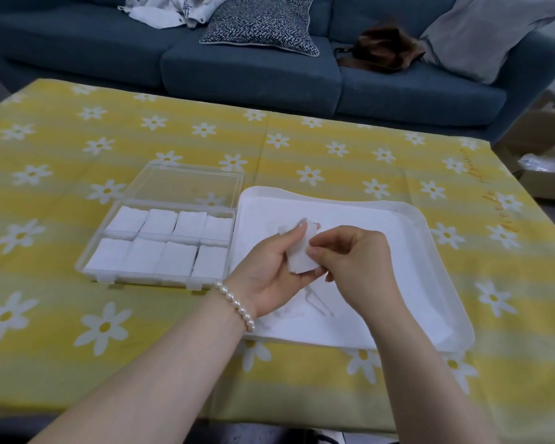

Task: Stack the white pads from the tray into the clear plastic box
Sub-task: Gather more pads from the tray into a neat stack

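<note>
Head view: my left hand (271,267) is palm up over the tray (436,251), fingers curled round a small stack of pads (300,257), thumb laid along its top edge. My right hand (354,261) comes in from the right, fingertips pinching the near right edge of the same stack. Both hands hold it clear of the tray floor. A pearl bracelet (236,304) sits on my left wrist.

More loose pads (314,302) lie on the tray floor beneath my hands, some overlapping; white on white, so I cannot tell their number. The tray is white, with rounded corners, and sits right of centre on the table.

The box (87,256) stands just left of the tray, its right wall very near the tray's left rim; whether they touch I cannot tell. Its lid (189,184) is open and lies flat behind it. The box has eight compartments in two rows of four, and each holds white pads.

The table carries a yellow cloth (77,139) with white daisies. Behind it stands a blue sofa (253,78) bearing a patterned cushion (263,24), a grey cushion (481,33), a brown bag (382,48) and crumpled white cloth (170,9).
</note>
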{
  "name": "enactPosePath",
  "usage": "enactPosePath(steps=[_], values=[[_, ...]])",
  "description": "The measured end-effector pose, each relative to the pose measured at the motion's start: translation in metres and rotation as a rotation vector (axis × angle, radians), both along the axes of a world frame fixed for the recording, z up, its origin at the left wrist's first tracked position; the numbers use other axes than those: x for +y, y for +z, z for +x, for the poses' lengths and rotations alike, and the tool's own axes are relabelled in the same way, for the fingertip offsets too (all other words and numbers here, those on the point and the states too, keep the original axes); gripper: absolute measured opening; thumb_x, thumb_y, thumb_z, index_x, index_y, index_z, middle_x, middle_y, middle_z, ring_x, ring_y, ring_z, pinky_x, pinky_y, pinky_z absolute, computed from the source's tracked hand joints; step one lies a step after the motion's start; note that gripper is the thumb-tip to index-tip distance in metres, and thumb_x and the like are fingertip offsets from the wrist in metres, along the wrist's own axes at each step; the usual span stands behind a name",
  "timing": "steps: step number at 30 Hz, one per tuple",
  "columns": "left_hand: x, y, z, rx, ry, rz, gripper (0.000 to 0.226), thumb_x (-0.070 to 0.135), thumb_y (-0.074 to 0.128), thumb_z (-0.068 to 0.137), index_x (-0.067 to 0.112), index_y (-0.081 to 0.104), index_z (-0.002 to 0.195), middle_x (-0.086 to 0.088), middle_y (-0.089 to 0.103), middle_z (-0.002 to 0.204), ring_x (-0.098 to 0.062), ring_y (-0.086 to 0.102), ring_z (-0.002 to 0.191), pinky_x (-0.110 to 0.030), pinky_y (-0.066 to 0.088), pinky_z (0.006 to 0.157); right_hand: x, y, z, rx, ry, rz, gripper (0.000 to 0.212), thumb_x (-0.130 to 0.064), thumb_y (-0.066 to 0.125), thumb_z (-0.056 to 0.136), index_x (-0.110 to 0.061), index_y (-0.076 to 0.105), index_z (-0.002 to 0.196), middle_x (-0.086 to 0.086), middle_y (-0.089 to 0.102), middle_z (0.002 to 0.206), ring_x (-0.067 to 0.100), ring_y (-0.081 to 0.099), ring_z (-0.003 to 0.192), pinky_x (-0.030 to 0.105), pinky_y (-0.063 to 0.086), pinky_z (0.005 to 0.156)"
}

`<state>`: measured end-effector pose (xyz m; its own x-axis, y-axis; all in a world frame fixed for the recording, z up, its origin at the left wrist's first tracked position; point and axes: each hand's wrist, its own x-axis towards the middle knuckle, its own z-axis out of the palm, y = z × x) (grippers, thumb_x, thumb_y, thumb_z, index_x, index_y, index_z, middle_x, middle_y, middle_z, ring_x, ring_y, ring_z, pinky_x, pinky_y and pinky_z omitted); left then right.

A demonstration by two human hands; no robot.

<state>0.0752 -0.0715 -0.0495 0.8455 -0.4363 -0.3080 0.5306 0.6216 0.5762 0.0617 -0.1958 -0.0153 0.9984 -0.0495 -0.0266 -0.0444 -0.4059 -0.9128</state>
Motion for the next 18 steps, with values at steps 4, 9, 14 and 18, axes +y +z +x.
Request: enactPosePath(steps=[4,9,14,18], values=[[0.001,0.000,-0.002,-0.006,0.005,0.015,0.030,0.017,0.047,0.094,0.007,0.058,0.120,-0.010,0.068,0.107,-0.021,0.067,0.098,-0.039,0.055,0.084,0.002,0.001,-0.002,-0.049,-0.001,-0.082,0.014,-0.015,0.075,0.075,-0.025,0.067,0.068,-0.008,0.064,0.063,0.000,0.055,0.054,0.016,0.042,0.056],[0.004,0.003,-0.003,0.027,-0.051,-0.027,0.025,0.019,0.056,0.087,0.006,0.065,0.107,-0.009,0.069,0.089,-0.024,0.070,0.083,-0.039,0.059,0.064,-0.023,0.009,0.007,-0.149,-0.157,-0.055,0.020,-0.020,0.073,0.078,-0.030,0.065,0.063,-0.003,0.067,0.067,0.012,0.059,0.065,0.021,0.046,0.061],[0.001,0.002,-0.006,-0.030,-0.086,0.063,0.021,0.010,0.058,0.085,0.006,0.066,0.105,-0.006,0.070,0.083,-0.021,0.070,0.079,-0.031,0.057,0.059,-0.023,0.006,0.006,-0.015,-0.038,0.046,0.017,-0.017,0.073,0.078,-0.021,0.069,0.062,-0.012,0.067,0.058,-0.002,0.053,0.053,0.009,0.041,0.050],[0.001,0.002,-0.007,-0.060,-0.094,0.098,0.021,-0.001,0.054,0.089,0.006,0.066,0.104,-0.006,0.071,0.087,-0.020,0.070,0.080,-0.030,0.058,0.061,-0.024,0.005,0.006,0.022,0.008,0.055,0.019,-0.020,0.073,0.078,-0.013,0.068,0.061,-0.003,0.069,0.060,0.006,0.052,0.056,0.012,0.040,0.051]])
